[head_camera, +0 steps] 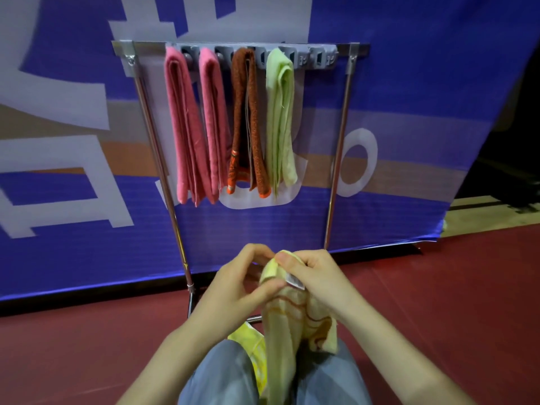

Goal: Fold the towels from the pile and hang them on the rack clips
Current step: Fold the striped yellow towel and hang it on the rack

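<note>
Yellow striped terry towel (295, 320), bunched lengthwise, is pinched at its top by both hands (292, 276).

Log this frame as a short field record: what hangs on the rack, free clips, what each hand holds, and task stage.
hung on rack: four towels, two pink towels, rust-brown towel, pale green towel
free clips: two clips at the rack's right end
left hand: grip on yellow striped towel
right hand: pinching the same towel's top
spare cloth: bright yellow piece in lap
stage: fifth towel in hand, not yet hung
</note>
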